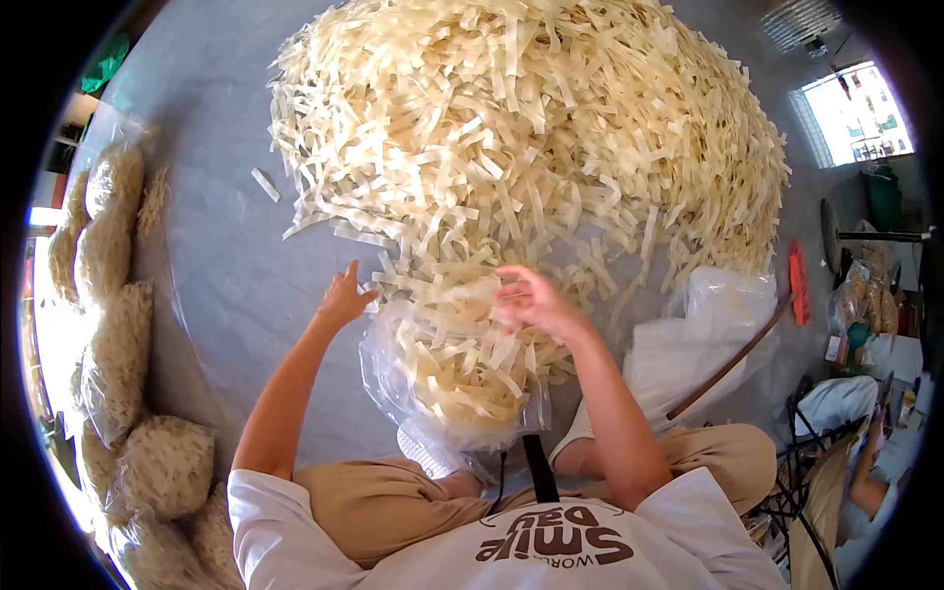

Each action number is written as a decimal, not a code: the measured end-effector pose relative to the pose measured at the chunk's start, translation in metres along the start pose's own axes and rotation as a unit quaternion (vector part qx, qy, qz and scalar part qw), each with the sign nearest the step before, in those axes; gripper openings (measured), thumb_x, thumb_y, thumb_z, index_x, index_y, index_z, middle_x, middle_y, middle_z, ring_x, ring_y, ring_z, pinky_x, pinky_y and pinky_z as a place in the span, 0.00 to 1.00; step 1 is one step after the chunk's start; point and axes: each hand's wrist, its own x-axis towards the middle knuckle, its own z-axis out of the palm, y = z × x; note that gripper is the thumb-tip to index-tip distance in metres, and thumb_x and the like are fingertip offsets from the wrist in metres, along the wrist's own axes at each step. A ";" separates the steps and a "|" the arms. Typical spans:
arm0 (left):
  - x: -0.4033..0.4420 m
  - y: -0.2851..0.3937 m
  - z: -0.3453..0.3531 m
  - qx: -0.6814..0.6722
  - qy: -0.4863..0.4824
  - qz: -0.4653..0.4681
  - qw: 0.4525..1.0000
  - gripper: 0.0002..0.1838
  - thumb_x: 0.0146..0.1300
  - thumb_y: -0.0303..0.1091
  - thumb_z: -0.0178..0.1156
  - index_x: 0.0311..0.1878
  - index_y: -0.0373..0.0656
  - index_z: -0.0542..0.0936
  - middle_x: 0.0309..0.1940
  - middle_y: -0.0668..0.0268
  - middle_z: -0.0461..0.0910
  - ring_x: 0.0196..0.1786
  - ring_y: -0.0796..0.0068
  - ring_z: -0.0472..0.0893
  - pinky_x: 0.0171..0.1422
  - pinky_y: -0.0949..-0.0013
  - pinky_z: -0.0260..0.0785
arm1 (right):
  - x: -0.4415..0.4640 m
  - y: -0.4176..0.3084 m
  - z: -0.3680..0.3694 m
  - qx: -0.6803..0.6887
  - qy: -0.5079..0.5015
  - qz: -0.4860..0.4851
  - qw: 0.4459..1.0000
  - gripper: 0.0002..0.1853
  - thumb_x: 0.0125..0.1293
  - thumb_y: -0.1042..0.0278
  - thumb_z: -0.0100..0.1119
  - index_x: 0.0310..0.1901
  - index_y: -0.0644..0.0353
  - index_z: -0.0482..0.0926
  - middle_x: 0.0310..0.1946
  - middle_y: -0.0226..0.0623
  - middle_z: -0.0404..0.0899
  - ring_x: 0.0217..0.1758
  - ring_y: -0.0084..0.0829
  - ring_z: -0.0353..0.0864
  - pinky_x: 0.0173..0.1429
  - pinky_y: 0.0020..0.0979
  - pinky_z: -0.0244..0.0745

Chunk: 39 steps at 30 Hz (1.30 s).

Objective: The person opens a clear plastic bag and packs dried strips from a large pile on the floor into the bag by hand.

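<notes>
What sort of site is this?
Probably a small packing workshop, maybe for dried food: a huge heap of pale flat strips, a clear plastic bag partly filled with them, and a row of stuffed bags along the picture's left side.

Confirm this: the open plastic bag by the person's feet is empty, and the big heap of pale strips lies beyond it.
Not empty: the open plastic bag holds pale strips, as the head view shows. The big heap does lie beyond it.
</notes>
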 end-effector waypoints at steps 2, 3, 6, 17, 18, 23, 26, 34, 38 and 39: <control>0.002 -0.017 0.022 0.123 0.115 0.031 0.985 0.43 0.53 0.40 0.62 0.68 0.45 0.50 0.53 0.44 0.63 0.48 0.47 0.72 0.51 0.54 0.69 | 0.001 0.021 -0.030 -0.063 0.222 0.023 0.973 0.26 0.54 0.65 0.63 0.54 0.58 0.67 0.46 0.43 0.70 0.42 0.27 0.77 0.27 0.23 0.75; 0.001 -0.021 0.030 0.144 0.101 0.045 0.983 0.48 0.48 0.32 0.63 0.69 0.48 0.43 0.55 0.42 0.58 0.51 0.43 0.69 0.53 0.53 0.68 | 0.006 0.046 -0.050 -0.149 0.327 0.018 0.933 0.25 0.55 0.62 0.62 0.52 0.59 0.67 0.44 0.43 0.71 0.41 0.28 0.76 0.30 0.26 0.74; 0.007 -0.032 0.051 0.156 0.109 0.092 0.977 0.59 0.37 0.12 0.59 0.70 0.52 0.34 0.56 0.43 0.50 0.55 0.39 0.63 0.55 0.52 0.67 | 0.000 0.100 -0.080 -0.304 0.538 -0.032 0.785 0.31 0.56 0.47 0.58 0.54 0.62 0.66 0.44 0.46 0.72 0.44 0.35 0.74 0.46 0.35 0.70; 0.068 -0.014 0.061 -0.391 -0.193 0.098 0.895 0.51 0.47 0.28 0.65 0.70 0.61 0.45 0.63 0.57 0.56 0.61 0.58 0.63 0.60 0.58 0.65 | 0.019 0.081 -0.002 -0.083 0.334 0.013 0.939 0.47 0.55 0.35 0.52 0.64 0.66 0.53 0.61 0.51 0.60 0.60 0.44 0.66 0.62 0.36 0.60; 0.050 0.002 0.054 -0.441 -0.235 0.101 0.860 0.50 0.47 0.29 0.66 0.70 0.61 0.46 0.64 0.57 0.56 0.63 0.58 0.62 0.60 0.58 0.65 | 0.025 0.082 -0.002 0.038 0.276 0.011 0.960 0.48 0.54 0.35 0.55 0.66 0.64 0.50 0.60 0.51 0.61 0.59 0.42 0.67 0.61 0.36 0.61; 0.014 0.044 0.051 -0.223 -0.194 0.189 0.936 0.54 0.40 0.27 0.71 0.69 0.58 0.50 0.65 0.59 0.58 0.61 0.59 0.68 0.59 0.59 0.66 | 0.023 0.045 0.027 0.138 0.173 0.073 0.973 0.51 0.52 0.43 0.63 0.67 0.61 0.44 0.56 0.46 0.65 0.55 0.36 0.70 0.56 0.35 0.66; -0.001 0.062 0.048 -0.173 -0.107 0.266 0.942 0.52 0.39 0.25 0.71 0.68 0.55 0.54 0.62 0.61 0.63 0.55 0.67 0.72 0.57 0.62 0.67 | 0.041 0.055 0.032 0.144 0.140 0.002 0.980 0.47 0.51 0.54 0.67 0.67 0.59 0.47 0.53 0.43 0.68 0.52 0.33 0.72 0.51 0.33 0.69; -0.028 0.129 0.015 -0.338 -0.077 0.245 0.906 0.39 0.45 0.20 0.66 0.64 0.43 0.64 0.48 0.68 0.76 0.48 0.81 0.73 0.53 0.74 0.68 | 0.039 -0.006 0.035 0.117 0.261 -0.161 0.945 0.34 0.51 0.62 0.66 0.59 0.58 0.61 0.49 0.41 0.70 0.53 0.32 0.71 0.52 0.33 0.69; -0.056 0.168 -0.004 -0.385 -0.038 0.283 0.878 0.38 0.47 0.17 0.63 0.64 0.43 0.63 0.50 0.68 0.76 0.50 0.80 0.73 0.54 0.74 0.68 | 0.007 -0.061 0.029 0.088 0.252 -0.186 0.945 0.34 0.50 0.63 0.66 0.58 0.60 0.62 0.48 0.41 0.71 0.52 0.32 0.71 0.52 0.33 0.70; -0.064 0.174 -0.008 -0.398 -0.037 0.290 0.870 0.39 0.47 0.15 0.62 0.65 0.44 0.62 0.50 0.69 0.76 0.52 0.80 0.73 0.56 0.74 0.68 | -0.002 -0.071 0.029 0.103 0.244 -0.187 0.946 0.34 0.50 0.62 0.66 0.58 0.62 0.62 0.48 0.41 0.71 0.52 0.32 0.72 0.51 0.33 0.70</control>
